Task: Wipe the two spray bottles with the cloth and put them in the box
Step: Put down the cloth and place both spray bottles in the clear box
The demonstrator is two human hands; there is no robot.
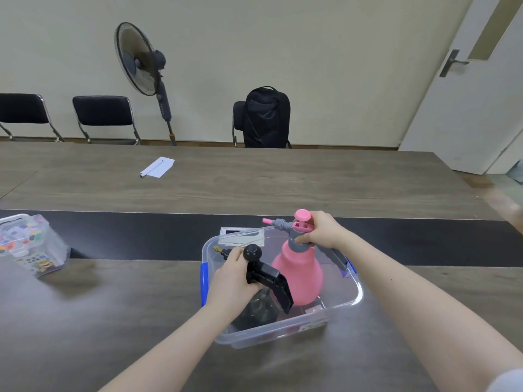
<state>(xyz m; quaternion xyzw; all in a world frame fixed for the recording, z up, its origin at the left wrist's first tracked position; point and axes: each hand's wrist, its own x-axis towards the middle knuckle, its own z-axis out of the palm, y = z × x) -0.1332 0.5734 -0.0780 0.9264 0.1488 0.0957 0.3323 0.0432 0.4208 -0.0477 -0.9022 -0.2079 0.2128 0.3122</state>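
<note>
A clear plastic box (355, 294) with blue latches sits on the wooden table in front of me. Inside it on the right stands a pink spray bottle (300, 275) with a grey-and-pink pump head, upright. My right hand (319, 229) grips that head at the neck. On the left inside the box is a black spray bottle (261, 306), with its black trigger handle pointing toward me. My left hand (230, 278) holds its neck just under the round black knob. No cloth is in view.
A small clear container (31, 244) of colourful items stands at the left. A folded white paper with a pen (158, 166) lies on the far table. Chairs, a standing fan and a black backpack (267, 117) line the wall; a door is at the right.
</note>
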